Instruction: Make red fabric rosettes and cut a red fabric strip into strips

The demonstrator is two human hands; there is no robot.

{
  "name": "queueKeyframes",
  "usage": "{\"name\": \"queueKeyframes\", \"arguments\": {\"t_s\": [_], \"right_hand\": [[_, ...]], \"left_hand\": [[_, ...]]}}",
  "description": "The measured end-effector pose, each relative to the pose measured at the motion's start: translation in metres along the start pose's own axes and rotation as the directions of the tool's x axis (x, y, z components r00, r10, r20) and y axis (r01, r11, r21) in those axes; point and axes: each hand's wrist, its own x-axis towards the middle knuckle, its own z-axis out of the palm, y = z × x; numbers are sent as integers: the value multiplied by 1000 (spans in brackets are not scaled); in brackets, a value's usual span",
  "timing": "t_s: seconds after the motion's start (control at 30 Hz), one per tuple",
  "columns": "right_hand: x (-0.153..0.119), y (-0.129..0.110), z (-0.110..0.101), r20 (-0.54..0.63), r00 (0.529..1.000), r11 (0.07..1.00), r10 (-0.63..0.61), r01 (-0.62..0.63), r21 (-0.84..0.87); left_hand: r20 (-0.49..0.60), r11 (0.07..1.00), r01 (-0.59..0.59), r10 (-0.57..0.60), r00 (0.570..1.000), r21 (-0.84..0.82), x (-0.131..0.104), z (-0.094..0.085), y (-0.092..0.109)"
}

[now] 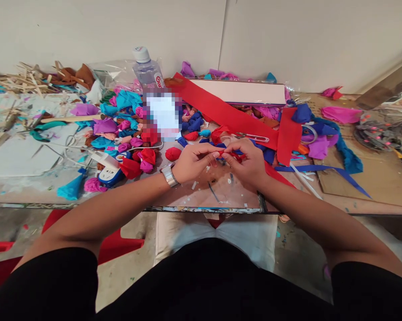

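Both hands meet over the front middle of the table. My left hand [196, 164], with a metal watch [169, 175] at its wrist, pinches one end of a small piece of red material [233, 154]. Thumb and fingers of my right hand [246, 162] are closed on the same piece from the right. A long red strip [221, 107] runs diagonally behind the hands, and a small scissors-like tool [254, 137] lies on it. Just left of my left hand is a round red bundle [173, 154]. The fine shape of the held piece is partly hidden by the fingers.
Many coloured bundles [127, 120] are heaped at the left, near a bottle [147, 73] and a blue-and-white power socket [110, 175]. Green-handled pliers [45, 129] lie further left. At the right are a tape roll [309, 133], a blue ribbon [338, 171] and cardboard [381, 178].
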Motion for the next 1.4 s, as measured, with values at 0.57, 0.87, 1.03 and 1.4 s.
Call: {"name": "queueKeyframes", "arguments": {"t_s": [0.57, 0.87, 1.03, 1.4], "right_hand": [[-1, 2, 1, 20, 998, 998, -63, 64, -28], [-1, 3, 0, 11, 995, 995, -96, 97, -29], [-3, 4, 1, 31, 997, 997, -74, 74, -15], [0, 2, 0, -22, 997, 997, -78, 78, 4]], "left_hand": [[-37, 999, 43, -42, 998, 22, -2, -1, -3], [-87, 995, 79, -74, 993, 55, 0, -1, -4], [-115, 997, 65, -59, 992, 51, -2, 0, -6], [-69, 996, -13, 19, 997, 90, -1, 0, -4]]}}
